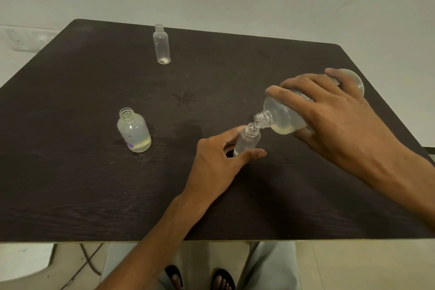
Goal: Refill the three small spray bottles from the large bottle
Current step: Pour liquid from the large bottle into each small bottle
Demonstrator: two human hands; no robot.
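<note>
Right hand point(329, 113) tips the large bottle point(287, 115) into a small spray bottle point(247, 141) gripped by the left hand point(221, 160); next, level off before overflow.

large bottle point(286, 115) tilted, mouth over small bottle point(248, 141)

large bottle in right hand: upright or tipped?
Tipped. The large clear plastic bottle lies nearly horizontal, neck down-left over the small clear bottle's mouth.

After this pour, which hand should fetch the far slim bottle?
Probably the left hand. It only steadies the small bottle on the table, and the slim bottle stands far left of it. The right hand grips the tilted large bottle.
</note>
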